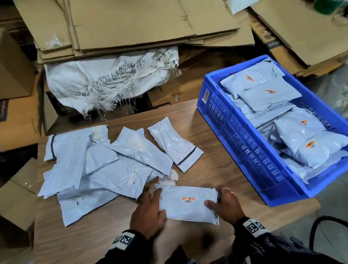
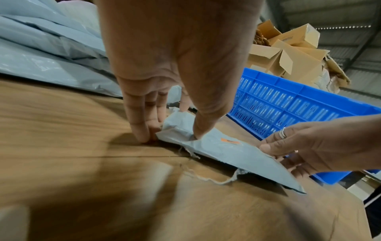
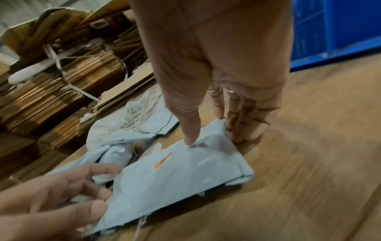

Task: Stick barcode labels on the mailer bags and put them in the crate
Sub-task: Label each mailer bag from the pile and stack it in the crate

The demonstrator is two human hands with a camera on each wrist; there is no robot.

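Mailer bag [image 1: 189,205] lay near the front edge of the tabletop [image 1: 214,140], orange barcode label [image 1: 188,200] stuck on top, print too small to read. Left hand [image 1: 147,216] pinched its left end, thumb on top; right hand [image 1: 225,206] pinched its right end. Blue crate [image 1: 237,145] to the right held labelled bags. Unlabelled bags [image 1: 97,164] were piled left.

Pale grey plastic mailer bag [image 1: 189,205], flat on the wooden table's near edge, orange-and-white barcode label [image 1: 189,200] stuck on top. Unlabelled grey mailer bags [image 1: 97,164], overlapping heap, table left. Blue slotted plastic crate [image 1: 246,149], table right, holding labelled bags [image 1: 317,148].
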